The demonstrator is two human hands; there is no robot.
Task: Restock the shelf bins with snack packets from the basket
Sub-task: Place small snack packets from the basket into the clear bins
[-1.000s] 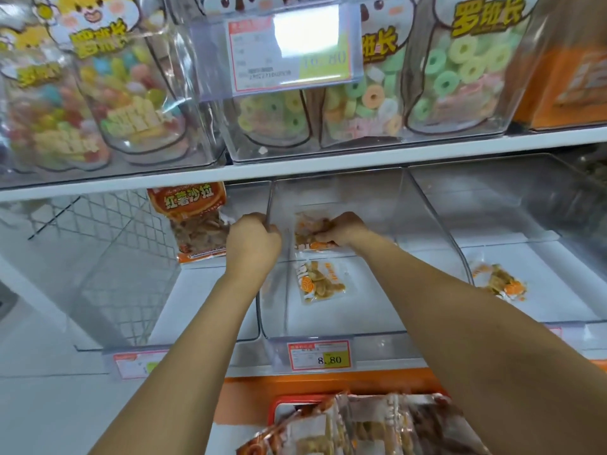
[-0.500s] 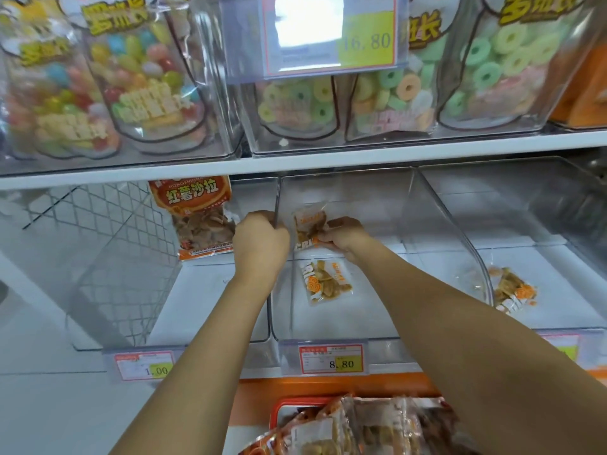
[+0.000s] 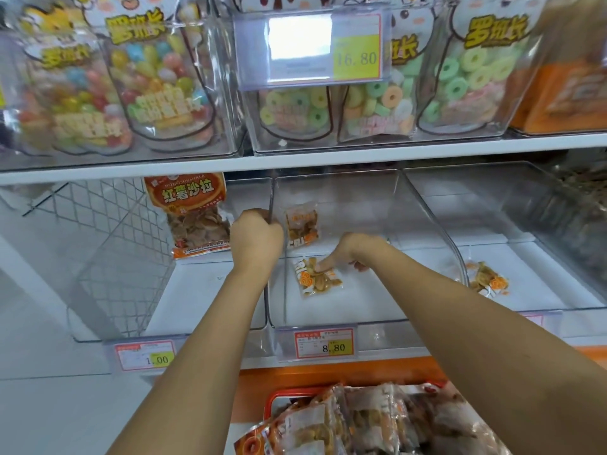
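Middle bin (image 3: 410, 205) below candy tubs (image 3: 377, 103), left hand (image 3: 256, 239) curled round its wall (image 3: 271, 198), right hand (image 3: 358, 249) with forefinger (image 3: 323, 265) on flat packet (image 3: 317, 284).

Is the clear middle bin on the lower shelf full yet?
No, nearly empty. The middle bin holds just two things: a flat packet on its floor and an upright packet at the back.

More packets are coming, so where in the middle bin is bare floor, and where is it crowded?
In the middle bin the floor is bare in front of the flat packet, down to the 8.80 tag, and right of the right hand to the right wall. The back left is crowded: upright packet, flat packet, and the left hand gripping the wall.
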